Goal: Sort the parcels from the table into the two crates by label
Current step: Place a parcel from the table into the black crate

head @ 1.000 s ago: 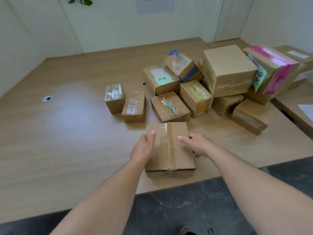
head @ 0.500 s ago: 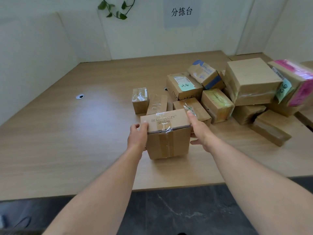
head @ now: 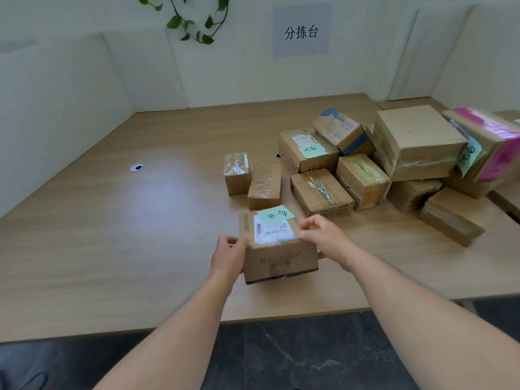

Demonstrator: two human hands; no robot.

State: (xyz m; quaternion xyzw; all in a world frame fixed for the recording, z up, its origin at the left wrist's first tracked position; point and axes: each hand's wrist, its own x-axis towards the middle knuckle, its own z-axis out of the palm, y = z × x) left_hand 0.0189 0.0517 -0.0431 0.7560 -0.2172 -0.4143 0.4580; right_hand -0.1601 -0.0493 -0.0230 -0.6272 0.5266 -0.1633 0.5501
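You're at the label-reading step: your left hand (head: 229, 256) and right hand (head: 323, 237) curl round the sides of the cardboard parcel (head: 277, 257), held near the table's (head: 140, 235) front edge with its green note (head: 277, 213) facing up. The handwriting seems too blurred to read. Next, carry it to the matching crate; neither is in view.

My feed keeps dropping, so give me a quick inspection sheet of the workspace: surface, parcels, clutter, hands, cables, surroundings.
Surface: wooden table, with a grommet in it.
Job's things: parcel in both hands, with a green note and a label on top; pile of parcels at the right; crates not in view.
Clutter: nothing seen.
Hands: left hand and right hand grip the parcel's sides.
Cables: nothing seen.
Surroundings: white wall, sign, vine, dark floor.
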